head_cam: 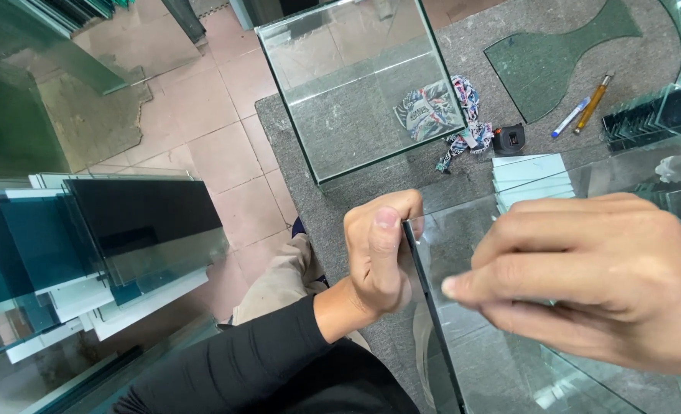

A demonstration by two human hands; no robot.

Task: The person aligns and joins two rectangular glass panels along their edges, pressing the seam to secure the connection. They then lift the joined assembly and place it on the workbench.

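- A clear glass pane (555,307) is being held up on its edge over the grey felt surface (294,153), close in front of the camera.
- The left hand (379,253) is being closed tight around the pane's dark left edge, with the thumb pressed on top.
- The right hand (593,276) is being kept mostly open, with its fingers stretched out flat along the face of the pane; whether it is truly gripping cannot be told.
- The edge being squeezed may be sharp, so the bare left hand could be cut if the pane is slid through it.
- The pane is being gripped firmly by one hand only, so it could be tipped or dropped if that hold is loosened.
- A glass tank (356,84) is standing just behind on the same surface; it could be knocked and chipped if the pane is swung back.
- A patterned rag (440,111), a small black tape measure (509,139) and two pens (582,109) are lying near, and the pane could be cracked if it is set down on them.
- More glass sheets (87,245) are stacked by the floor on the left, near the person's knee.
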